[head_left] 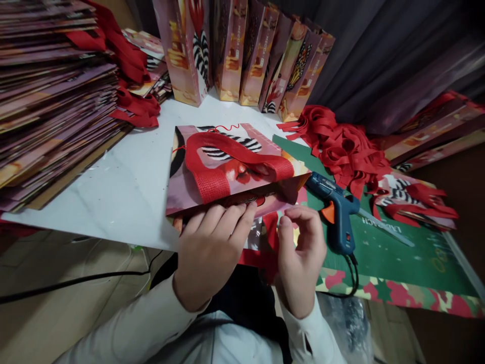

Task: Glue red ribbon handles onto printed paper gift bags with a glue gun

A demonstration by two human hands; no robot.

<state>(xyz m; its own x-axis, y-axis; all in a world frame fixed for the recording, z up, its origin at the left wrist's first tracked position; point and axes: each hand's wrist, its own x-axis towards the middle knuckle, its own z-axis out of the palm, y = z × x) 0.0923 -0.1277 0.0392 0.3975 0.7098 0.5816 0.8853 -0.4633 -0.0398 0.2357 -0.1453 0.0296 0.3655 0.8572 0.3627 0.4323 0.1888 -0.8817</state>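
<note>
A printed paper bag (261, 144) with zebra-stripe and cherry pictures lies flat before me, its open mouth towards me. A wide red ribbon strap (214, 187) loops over its upper face, and a thin red thread curls at its far edge. My left hand (212, 247) lies at the bag's mouth, fingers stretched out side by side, their tips at the inner face. To the right, my right hand (303, 253) is curled with thumb and index tips close together; anything between them is too small to make out. Behind it hangs a red ribbon (271, 230).
A blue glue gun (337, 210) with an orange trigger lies on a green board (379, 253), beside a ruler-like strip (394, 230). Red ribbons (344, 139) are heaped behind. Upright bags (231, 55) line the back; a tall stack of flat bags (56, 101) stands left.
</note>
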